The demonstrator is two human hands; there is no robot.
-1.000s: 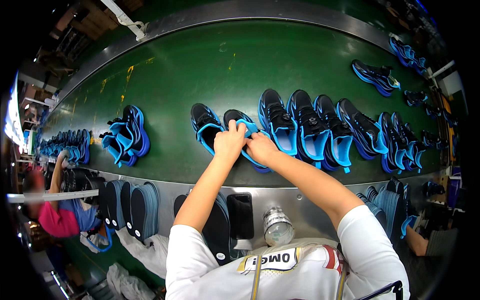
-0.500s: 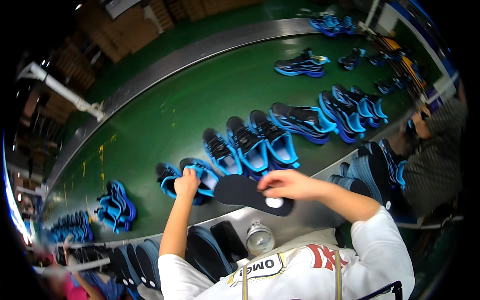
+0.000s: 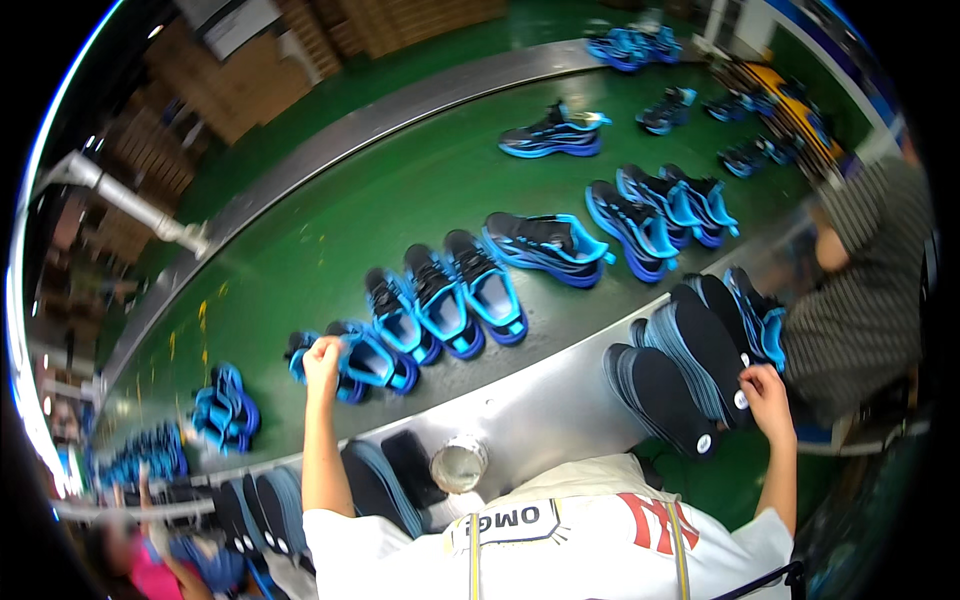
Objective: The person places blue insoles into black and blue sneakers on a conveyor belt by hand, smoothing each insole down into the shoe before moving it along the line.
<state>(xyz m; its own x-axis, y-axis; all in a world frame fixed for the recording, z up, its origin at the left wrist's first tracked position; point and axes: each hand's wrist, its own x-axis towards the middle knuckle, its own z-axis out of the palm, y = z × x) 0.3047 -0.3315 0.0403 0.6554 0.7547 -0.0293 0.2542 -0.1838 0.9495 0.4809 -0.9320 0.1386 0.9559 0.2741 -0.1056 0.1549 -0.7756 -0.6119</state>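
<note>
Head view: left hand [image 3: 322, 354] grips a black and blue sneaker [image 3: 362, 358] at the near edge of the green conveyor belt [image 3: 400, 190]. Right hand [image 3: 768, 393] pinches a dark flat insole [image 3: 712, 345] from a stack beside the belt's shiny metal rim [image 3: 540, 410].

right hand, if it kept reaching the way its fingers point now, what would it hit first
Probably the stack of dark insoles standing on the metal ledge: the right hand already touches its near edge, fingers pointing into it.

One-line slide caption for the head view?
Left hand grips a black-and-blue sneaker on the green conveyor belt; right hand touches stacked dark insoles.
</note>
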